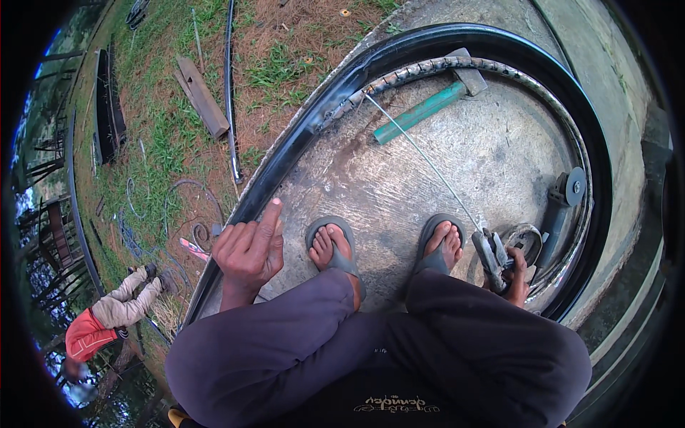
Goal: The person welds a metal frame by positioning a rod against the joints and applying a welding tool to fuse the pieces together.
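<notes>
My right hand [519,278] grips a welding electrode holder [490,260] beside my right foot. A long thin welding rod [428,162] runs from its jaws up and left. The rod's tip meets or overlaps the near-left end of a curved, spiral-ribbed metal bar [421,69]; contact is unclear. This bar lies inside a bent black steel channel [285,157]. Left of my left foot, my left hand [248,250] is raised by the channel's straight side, index finger stretched out and the other fingers curled, with nothing visible in it.
A green-handled hammer [421,113] lies inside the curve. An angle grinder [560,214] rests at the right, against the bar. Wooden planks [202,96], a black tube [230,93] and cables [132,235] lie on the grass. Another person in red [89,335] is at far left.
</notes>
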The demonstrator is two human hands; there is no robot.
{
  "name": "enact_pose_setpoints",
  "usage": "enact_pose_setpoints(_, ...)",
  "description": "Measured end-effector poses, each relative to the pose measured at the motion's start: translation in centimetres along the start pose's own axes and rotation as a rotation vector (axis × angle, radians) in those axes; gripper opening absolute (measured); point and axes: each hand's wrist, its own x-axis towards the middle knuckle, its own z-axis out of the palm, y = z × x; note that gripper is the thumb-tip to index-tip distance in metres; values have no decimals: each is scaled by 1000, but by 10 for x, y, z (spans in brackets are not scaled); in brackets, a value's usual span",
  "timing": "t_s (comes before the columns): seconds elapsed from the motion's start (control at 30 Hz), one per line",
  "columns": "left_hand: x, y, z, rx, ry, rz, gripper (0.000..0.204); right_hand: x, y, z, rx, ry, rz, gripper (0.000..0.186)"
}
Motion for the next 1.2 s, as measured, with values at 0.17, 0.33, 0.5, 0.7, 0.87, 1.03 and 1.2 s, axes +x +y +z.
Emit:
enact_pose_setpoints(0.17, -1, -2, 0, 14, 25, -20, 34, 7, -11, -5, 33, -33, 2, 68)
enact_pose_setpoints(0.33, 1, -4, 3, 14, 13, 16, 33, -1, 6, -3, 44, -47, 54, 69)
enact_pose_setpoints(0.5, 10, 1, -8, 25, -66, -43, 30, -1, 8, -1, 44, -41, 79, 67)
enact_pose_setpoints(0.7, 12, -6, -4, -80, -6, -51, 29, 9, 8, -5, 221, -175, 128, 70)
enact_pose_setpoints(0.87, 15, 0, -7, -262, 18, -294, 23, 1, 18, 3, 194, -124, 193, 75)
enact_pose_setpoints(1.03, 26, -2, -17, -346, 107, -419, 18, -4, 22, 16, 71, 109, -131, 71)
enact_pose_setpoints(1.2, 26, -8, -28, -227, 139, -241, 20, -1, 22, 9, 158, 174, -48, 71)
